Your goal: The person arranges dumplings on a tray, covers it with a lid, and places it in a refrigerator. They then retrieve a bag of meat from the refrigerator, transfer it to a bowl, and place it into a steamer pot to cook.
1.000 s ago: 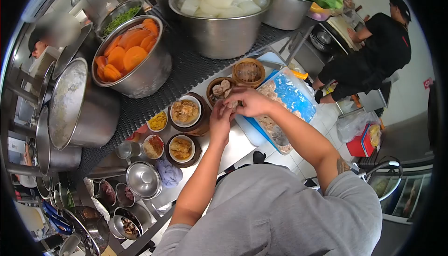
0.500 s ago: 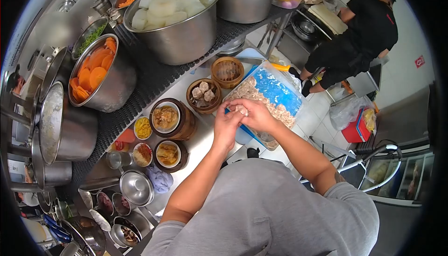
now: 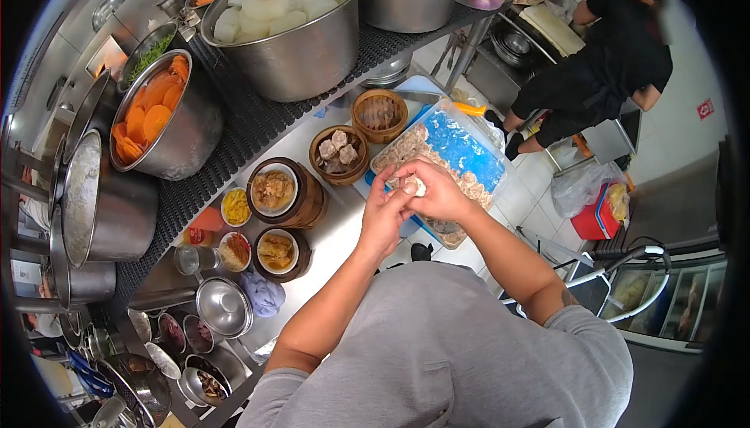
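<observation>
My left hand and my right hand meet over the near edge of a clear plastic tub. Between their curled fingers is a small pale siu mai dumpling, partly hidden by the fingertips. Many similar dumplings lie in the tub, whose blue bottom shows in the middle. Left of the hands, a round bamboo steamer holds several siu mai. Behind it stands a second bamboo steamer with its slatted base showing.
Two wooden steamers hold bowls of food on the steel counter. A raised shelf carries metal pots of carrot and sliced white vegetable. A co-worker in black stands at the far right.
My fingers have shifted around the dumpling, and more of its pale side now shows. Both hands stay together over the tub. The view has moved slightly, and the co-worker's arm has lowered.
</observation>
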{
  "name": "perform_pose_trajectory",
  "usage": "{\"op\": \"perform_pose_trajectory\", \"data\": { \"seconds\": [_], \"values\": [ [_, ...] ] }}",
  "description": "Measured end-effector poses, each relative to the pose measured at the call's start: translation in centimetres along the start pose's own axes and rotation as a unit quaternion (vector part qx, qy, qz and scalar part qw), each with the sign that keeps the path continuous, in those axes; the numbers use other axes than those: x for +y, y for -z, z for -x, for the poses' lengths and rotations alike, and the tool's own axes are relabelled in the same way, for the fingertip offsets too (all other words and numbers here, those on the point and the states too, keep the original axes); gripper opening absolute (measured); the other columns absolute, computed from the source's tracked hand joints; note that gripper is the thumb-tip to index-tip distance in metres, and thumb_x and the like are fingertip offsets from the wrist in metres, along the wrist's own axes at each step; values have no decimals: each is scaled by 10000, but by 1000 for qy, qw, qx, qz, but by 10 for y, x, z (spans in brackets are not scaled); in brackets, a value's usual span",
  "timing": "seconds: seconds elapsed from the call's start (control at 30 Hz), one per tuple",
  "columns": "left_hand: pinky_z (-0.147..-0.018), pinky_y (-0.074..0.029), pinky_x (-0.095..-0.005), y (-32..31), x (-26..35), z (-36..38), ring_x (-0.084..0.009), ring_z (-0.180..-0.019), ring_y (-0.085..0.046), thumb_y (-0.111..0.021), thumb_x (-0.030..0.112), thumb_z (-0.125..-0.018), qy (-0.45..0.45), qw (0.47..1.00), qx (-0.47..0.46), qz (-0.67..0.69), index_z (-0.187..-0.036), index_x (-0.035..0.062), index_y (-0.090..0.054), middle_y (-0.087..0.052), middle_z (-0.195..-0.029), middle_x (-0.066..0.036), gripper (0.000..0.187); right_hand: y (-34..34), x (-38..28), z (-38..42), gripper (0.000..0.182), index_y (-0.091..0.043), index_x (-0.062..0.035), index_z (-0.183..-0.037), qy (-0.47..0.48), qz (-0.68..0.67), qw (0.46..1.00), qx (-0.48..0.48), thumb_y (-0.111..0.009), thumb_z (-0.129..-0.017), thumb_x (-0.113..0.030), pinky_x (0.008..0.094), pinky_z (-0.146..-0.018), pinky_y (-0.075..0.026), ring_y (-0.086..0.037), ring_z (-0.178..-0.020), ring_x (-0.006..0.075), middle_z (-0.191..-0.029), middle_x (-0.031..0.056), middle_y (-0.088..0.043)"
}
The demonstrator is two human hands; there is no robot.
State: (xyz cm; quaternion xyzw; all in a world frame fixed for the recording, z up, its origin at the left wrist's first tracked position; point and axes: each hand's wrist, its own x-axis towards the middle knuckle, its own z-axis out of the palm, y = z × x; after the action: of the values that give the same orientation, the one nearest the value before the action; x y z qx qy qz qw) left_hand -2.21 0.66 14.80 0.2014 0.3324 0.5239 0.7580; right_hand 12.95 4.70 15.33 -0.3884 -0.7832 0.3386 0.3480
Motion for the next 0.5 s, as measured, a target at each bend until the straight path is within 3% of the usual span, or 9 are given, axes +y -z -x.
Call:
{"op": "perform_pose_trajectory", "data": {
  "seconds": [0.07, 0.13, 0.2, 0.27, 0.3, 0.4, 0.5],
  "values": [
    [-770, -522, -263, 1, -1, 0, -135, -919, -626, -683, 34, -865, 16, 1000, -4, -2, -1352, 23, -357, -627, -1052, -91, 586, -2, 0, -2, 405, -600, -89, -1089, 1, 23, 1000, -10, -728, -706, -90, 400, -856, -483, -588, -1002, 321, -1073, 114, -638],
    [-777, -521, -262, 4, -9, -3, -136, -924, -625, -685, 20, -852, -26, 994, 1, -110, -1327, -3, -382, -624, -1075, -107, 563, -7, 9, -1, 427, -590, -79, -1107, 20, 41, 999, -21, -732, -704, -74, 392, -873, -483, -598, -988, 323, -1070, 117, -632],
    [-776, -519, -262, 7, -13, -5, -135, -922, -624, -684, 14, -845, -36, 994, 7, -101, -1312, -15, -394, -623, -1070, -110, 550, -5, 6, 0, 449, -579, -69, -1124, 38, 59, 997, -33, -735, -703, -58, 383, -890, -483, -608, -974, 325, -1067, 120, -627],
    [-775, -518, -263, 14, -13, -6, -134, -921, -623, -683, 8, -838, -48, 994, 12, -95, -1297, -27, -406, -623, -1064, -113, 537, 1, -13, -2, 507, -576, -74, -1197, 39, 24, 996, -76, -697, -707, -33, 403, -941, -461, -588, -1055, 332, -1146, 130, -623],
    [-780, -519, -270, 21, -13, -6, -142, -927, -625, -681, -1, -829, -38, 987, 28, -154, -1299, -37, -404, -623, -1064, -118, 548, 1, -12, -2, 507, -576, -74, -1197, 45, 22, 996, -77, -697, -707, -33, 403, -941, -461, -588, -1055, 332, -1146, 130, -623],
    [-792, -523, -286, 38, -7, -8, -156, -926, -633, -679, -17, -810, -36, 965, 44, -256, -1323, -52, -386, -626, -1053, -128, 591, 7, -5, -6, 593, -565, -81, -1297, 49, 4, 985, -168, -683, -718, -28, 421, -988, -443, -557, -1161, 342, -1261, 146, -600],
    [-816, -527, -309, 54, 0, -11, -187, -924, -648, -686, -11, -796, -27, 950, 34, -309, -1385, -68, -329, -637, -1048, -145, 691, 3, -7, -19, 523, -602, -83, -1254, 24, 82, 962, -259, -699, -741, -56, 412, -971, -459, -580, -1138, 324, -1210, 147, -624]
  ]
}}
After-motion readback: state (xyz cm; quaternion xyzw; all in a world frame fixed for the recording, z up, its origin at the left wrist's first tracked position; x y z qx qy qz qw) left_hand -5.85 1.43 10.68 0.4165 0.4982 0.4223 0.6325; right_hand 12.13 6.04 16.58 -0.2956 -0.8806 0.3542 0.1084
